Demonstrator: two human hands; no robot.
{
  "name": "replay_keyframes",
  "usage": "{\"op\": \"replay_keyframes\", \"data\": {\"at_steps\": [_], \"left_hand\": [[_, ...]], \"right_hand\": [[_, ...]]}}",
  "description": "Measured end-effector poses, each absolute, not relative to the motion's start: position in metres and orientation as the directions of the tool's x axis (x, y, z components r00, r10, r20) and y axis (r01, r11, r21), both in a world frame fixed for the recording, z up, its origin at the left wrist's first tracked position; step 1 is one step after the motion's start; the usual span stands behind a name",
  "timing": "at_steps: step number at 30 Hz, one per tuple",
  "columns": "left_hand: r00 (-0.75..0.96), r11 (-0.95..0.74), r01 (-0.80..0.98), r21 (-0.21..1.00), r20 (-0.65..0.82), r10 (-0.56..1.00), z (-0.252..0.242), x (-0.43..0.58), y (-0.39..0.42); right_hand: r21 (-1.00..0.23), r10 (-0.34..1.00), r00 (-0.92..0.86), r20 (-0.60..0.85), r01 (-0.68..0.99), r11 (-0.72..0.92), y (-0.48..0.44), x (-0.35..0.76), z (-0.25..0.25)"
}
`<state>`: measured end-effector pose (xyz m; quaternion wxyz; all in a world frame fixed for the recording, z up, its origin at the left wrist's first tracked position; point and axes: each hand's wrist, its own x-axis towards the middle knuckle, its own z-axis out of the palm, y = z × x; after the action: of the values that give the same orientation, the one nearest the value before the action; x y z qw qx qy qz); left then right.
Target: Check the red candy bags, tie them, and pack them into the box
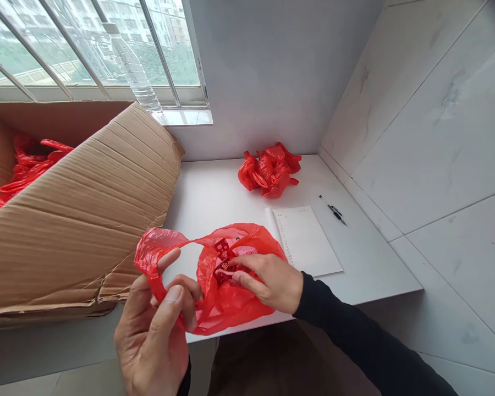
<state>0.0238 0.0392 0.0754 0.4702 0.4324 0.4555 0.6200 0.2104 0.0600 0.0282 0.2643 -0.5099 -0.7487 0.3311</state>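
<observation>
A thin red plastic bag (pixel 241 316) lies opened at the table's front edge. My left hand (pixel 157 330) is closed around one of its handle loops and lifts that side up to the left. Inside the bag's mouth, my right hand (pixel 268 280) pinches at a small dark red packet (pixel 221 268) with gold characters. A thin pinkish strip shows by the fingertips; whether it belongs to the packet I cannot tell. Beside it lie a dark red patterned piece (pixel 221 247) and a pink item (pixel 247 250), partly covered by the bag and my hand.
A large cardboard box (pixel 107 181) holding red plastic bags (pixel 28 170) stands at left. Tied red bags (pixel 270 170) sit against the back wall. An open notebook (pixel 307 239) and a black pen (pixel 336 213) lie on the white table (pixel 371 275). A clear bottle (pixel 134 71) stands on the windowsill.
</observation>
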Motion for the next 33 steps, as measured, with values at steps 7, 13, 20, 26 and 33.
{"op": "replay_keyframes", "data": {"at_steps": [7, 13, 20, 26, 33], "left_hand": [[-0.141, -0.183, -0.214, 0.959, 0.155, 0.978, 0.071, 0.023, 0.04], [-0.157, -0.196, -0.207, 0.958, 0.166, 0.974, 0.069, 0.018, 0.041], [-0.144, -0.203, -0.201, 0.958, 0.176, 0.974, 0.068, 0.017, 0.043], [-0.149, -0.207, -0.203, 0.957, 0.179, 0.973, 0.068, 0.02, 0.043], [-0.151, -0.213, -0.201, 0.956, 0.185, 0.971, 0.068, 0.018, 0.043]], "right_hand": [[-0.51, 0.928, -0.364, -0.085, 0.816, 0.273, 0.094, 0.183, 0.008], [-0.612, 0.933, -0.352, -0.068, 0.754, 0.24, 0.1, 0.186, 0.003], [-0.838, 0.936, -0.342, -0.078, 0.531, 0.124, 0.093, 0.204, 0.005], [-0.862, 0.944, -0.303, -0.128, 0.506, 0.046, 0.091, 0.205, 0.001], [-0.821, 0.944, -0.296, -0.144, 0.569, 0.053, 0.09, 0.204, 0.0]]}}
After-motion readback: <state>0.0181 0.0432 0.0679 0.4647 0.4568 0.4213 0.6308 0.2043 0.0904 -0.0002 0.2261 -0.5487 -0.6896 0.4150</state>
